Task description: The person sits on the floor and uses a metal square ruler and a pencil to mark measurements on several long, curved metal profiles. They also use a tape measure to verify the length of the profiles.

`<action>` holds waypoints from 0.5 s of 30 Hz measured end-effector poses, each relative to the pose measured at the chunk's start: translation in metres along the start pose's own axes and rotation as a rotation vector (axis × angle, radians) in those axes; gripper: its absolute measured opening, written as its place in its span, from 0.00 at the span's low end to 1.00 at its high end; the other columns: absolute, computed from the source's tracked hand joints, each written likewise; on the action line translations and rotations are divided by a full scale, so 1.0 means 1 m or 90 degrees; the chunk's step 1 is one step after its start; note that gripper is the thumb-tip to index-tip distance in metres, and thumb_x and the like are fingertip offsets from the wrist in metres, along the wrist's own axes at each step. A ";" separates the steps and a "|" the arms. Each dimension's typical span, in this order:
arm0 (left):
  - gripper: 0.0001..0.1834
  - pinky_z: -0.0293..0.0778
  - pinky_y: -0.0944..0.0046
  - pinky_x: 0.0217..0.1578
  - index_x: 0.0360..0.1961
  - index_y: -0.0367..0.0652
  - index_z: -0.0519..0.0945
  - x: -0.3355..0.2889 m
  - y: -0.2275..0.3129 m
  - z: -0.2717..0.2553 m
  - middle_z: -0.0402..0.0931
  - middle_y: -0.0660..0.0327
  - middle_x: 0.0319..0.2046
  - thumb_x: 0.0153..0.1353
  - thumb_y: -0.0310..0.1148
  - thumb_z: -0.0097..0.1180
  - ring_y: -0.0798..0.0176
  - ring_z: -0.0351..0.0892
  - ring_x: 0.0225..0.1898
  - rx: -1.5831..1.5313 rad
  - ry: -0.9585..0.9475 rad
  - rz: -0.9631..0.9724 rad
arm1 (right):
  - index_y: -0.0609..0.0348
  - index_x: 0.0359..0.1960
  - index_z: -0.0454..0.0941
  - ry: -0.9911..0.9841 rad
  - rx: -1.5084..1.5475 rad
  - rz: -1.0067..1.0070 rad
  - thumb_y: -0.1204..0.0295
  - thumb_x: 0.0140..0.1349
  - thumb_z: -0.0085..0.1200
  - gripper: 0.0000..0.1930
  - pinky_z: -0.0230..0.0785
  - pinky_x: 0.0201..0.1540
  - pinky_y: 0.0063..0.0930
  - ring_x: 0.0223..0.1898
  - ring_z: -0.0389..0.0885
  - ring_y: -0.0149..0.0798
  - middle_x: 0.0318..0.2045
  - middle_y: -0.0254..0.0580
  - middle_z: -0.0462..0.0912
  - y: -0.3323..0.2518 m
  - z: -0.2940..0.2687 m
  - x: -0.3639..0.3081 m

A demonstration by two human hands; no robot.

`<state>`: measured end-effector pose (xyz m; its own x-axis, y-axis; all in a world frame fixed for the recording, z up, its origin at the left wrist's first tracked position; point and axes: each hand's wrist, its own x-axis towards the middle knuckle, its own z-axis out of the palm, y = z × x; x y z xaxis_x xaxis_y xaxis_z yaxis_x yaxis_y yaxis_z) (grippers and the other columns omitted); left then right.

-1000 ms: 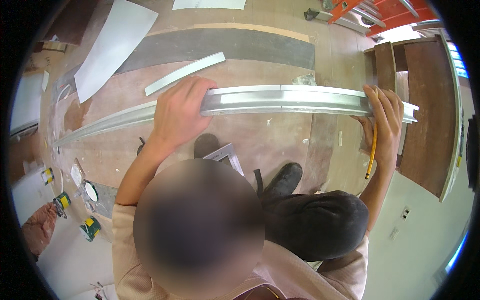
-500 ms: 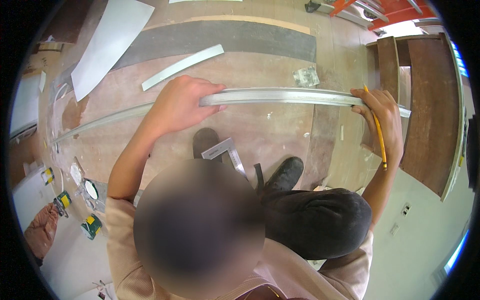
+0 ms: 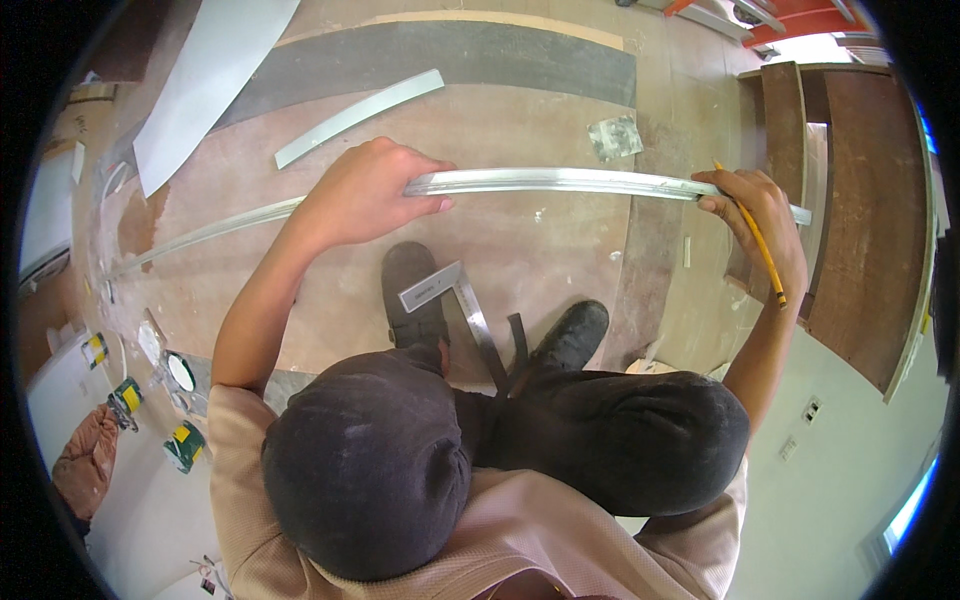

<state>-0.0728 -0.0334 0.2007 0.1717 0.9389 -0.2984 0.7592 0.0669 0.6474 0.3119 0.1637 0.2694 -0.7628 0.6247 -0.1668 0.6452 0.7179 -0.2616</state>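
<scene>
A long silvery metal channel (image 3: 560,181) stretches across in front of me, its far left part running down toward the floor. My left hand (image 3: 375,190) is closed around it left of the middle. Near its right end, my right hand (image 3: 750,205) grips the same channel, with a yellow pencil (image 3: 763,250) tucked between the fingers and slanting back over the wrist. Between my shoes lies a try square (image 3: 462,300), its grey stock over my left shoe and its blade reaching back toward my legs.
A short pale strip (image 3: 360,118) and a large white sheet (image 3: 205,95) lie beyond the channel. A stained square piece (image 3: 615,138) is farther right. At right stands a brown wooden cabinet (image 3: 865,230). Green-yellow cans (image 3: 184,446) and an open white pot (image 3: 180,372) are at left.
My view has shifted, bringing both knees and more of the try square into sight. The channel's right part tilts down slightly more at its end; both hands keep their hold.
</scene>
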 end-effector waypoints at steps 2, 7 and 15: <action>0.19 0.80 0.51 0.41 0.54 0.47 0.91 -0.001 0.002 0.001 0.88 0.49 0.34 0.63 0.39 0.69 0.45 0.86 0.36 0.011 -0.002 -0.009 | 0.57 0.49 0.90 0.011 -0.004 -0.018 0.56 0.65 0.66 0.19 0.72 0.46 0.45 0.35 0.81 0.52 0.30 0.49 0.87 0.000 0.002 -0.002; 0.20 0.83 0.51 0.44 0.55 0.44 0.90 -0.004 -0.008 0.014 0.90 0.51 0.40 0.63 0.39 0.69 0.46 0.88 0.40 0.057 0.053 0.030 | 0.59 0.51 0.90 0.009 0.008 -0.019 0.57 0.67 0.66 0.20 0.72 0.52 0.44 0.40 0.82 0.52 0.36 0.49 0.89 0.005 0.013 -0.005; 0.22 0.82 0.50 0.45 0.58 0.44 0.88 0.009 -0.026 0.043 0.89 0.49 0.40 0.64 0.39 0.68 0.44 0.88 0.41 0.065 0.030 0.030 | 0.57 0.50 0.89 0.022 0.022 -0.043 0.59 0.66 0.67 0.17 0.74 0.49 0.43 0.37 0.84 0.54 0.33 0.49 0.88 0.022 0.051 -0.003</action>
<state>-0.0636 -0.0414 0.1514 0.1799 0.9553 -0.2345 0.8111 -0.0092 0.5848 0.3262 0.1617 0.2158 -0.8020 0.5860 -0.1156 0.5902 0.7478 -0.3042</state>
